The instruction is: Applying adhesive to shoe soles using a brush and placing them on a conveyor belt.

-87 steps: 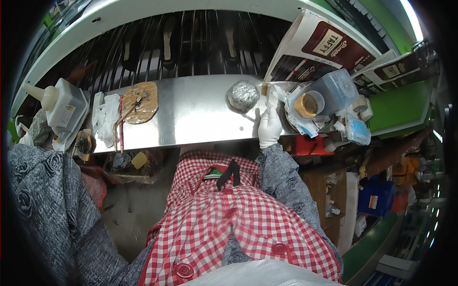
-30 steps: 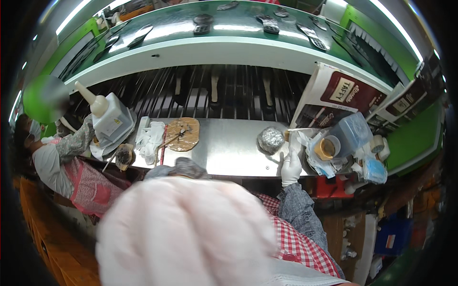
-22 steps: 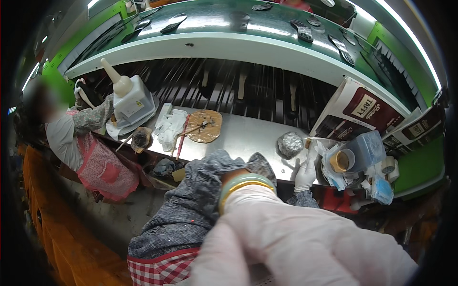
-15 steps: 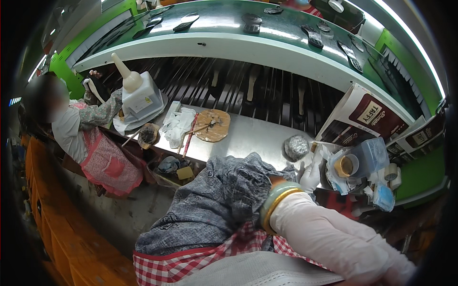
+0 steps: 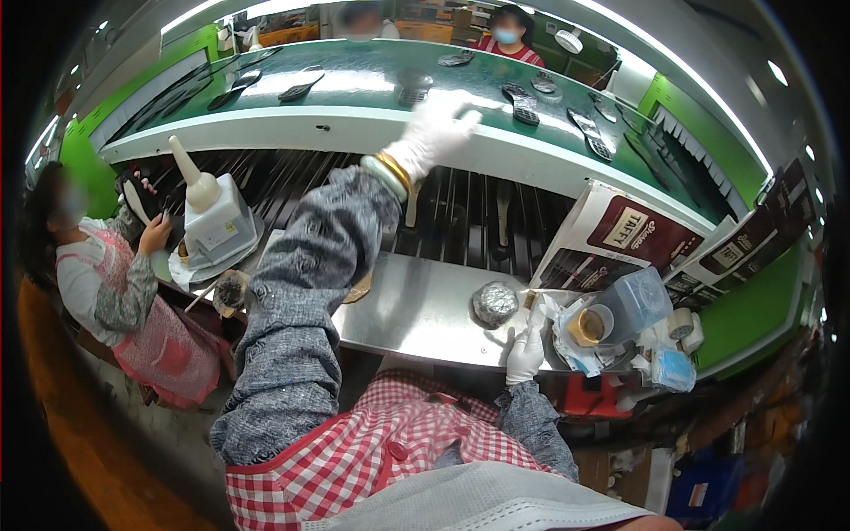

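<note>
My left hand point(image 5: 438, 133), in a white glove with two bangles at the wrist, reaches over the near edge of the green conveyor belt point(image 5: 372, 66). Its fingers are stretched and apart, with nothing in them. Just beyond them lies a blurred dark shoe sole point(image 5: 413, 87); I cannot tell whether they touch. My right hand point(image 5: 524, 356), also gloved in white, is at the front edge of the metal bench point(image 5: 416, 327). Its fingers are curled, and a short tan piece point(image 5: 529, 299) shows just above them. What they hold is unclear. Beside it sits a round foil-wrapped lump point(image 5: 495, 304).
Several soles, one a black sole point(image 5: 589, 133), lie along the belt. Brushes rest on a rod rack point(image 5: 443, 212) beneath. A cup point(image 5: 591, 325), a clear plastic container point(image 5: 636, 305) and a paper shoe bag point(image 5: 620, 230) stand right. A co-worker point(image 5: 133, 292) holds a shoe part left.
My left arm has swung from the lower right, across my body, up and forward over the belt. The view has tilted up, showing people beyond the belt. My right hand remains by the foil-wrapped lump.
</note>
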Demonstrator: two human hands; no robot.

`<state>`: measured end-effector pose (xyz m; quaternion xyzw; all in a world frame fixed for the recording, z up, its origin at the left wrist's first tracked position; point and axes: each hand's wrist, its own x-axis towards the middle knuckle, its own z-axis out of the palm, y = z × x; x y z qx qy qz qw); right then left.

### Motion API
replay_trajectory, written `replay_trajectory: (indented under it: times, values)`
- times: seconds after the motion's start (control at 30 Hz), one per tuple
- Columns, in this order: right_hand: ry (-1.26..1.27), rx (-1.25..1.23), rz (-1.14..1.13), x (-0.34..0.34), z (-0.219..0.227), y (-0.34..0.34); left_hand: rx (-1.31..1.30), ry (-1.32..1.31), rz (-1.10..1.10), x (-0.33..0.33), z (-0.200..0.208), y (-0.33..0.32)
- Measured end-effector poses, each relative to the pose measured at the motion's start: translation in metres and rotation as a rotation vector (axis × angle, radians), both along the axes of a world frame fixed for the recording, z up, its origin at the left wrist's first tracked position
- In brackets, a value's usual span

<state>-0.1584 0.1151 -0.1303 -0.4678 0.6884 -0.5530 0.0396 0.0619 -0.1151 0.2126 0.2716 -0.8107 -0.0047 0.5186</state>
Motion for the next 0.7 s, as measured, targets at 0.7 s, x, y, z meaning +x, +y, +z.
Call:
replay_trajectory:
  times: [0.7]
  values:
    - [-0.049, 0.021, -0.039, -0.007, -0.018, -0.011, 0.559, -0.558, 0.828, 0.012, 0.023, -0.145]
